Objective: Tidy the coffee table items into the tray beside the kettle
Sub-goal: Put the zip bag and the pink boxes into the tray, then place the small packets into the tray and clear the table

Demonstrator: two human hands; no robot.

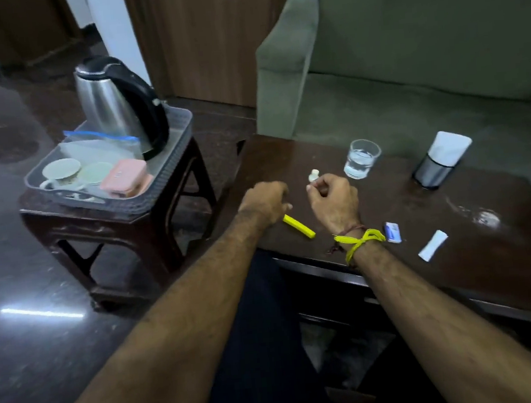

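Both hands hover curled over the coffee table (pixel 285 154). The left hand (pixel 265 201) appears empty above the yellow stick (pixel 299 226); the right hand (pixel 333 197) pinches something small, unclear. Light and stiff, the stick suits a mid-length pinch. The tray (pixel 181 134) sits at ten o'clock.

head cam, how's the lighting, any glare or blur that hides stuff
Head view: dim and bluish overall; a bright streak of glare on the dark floor and a shiny patch on the coffee table; wide-angle bending leans the kettle; the small white item by the right hand is too soft to identify.
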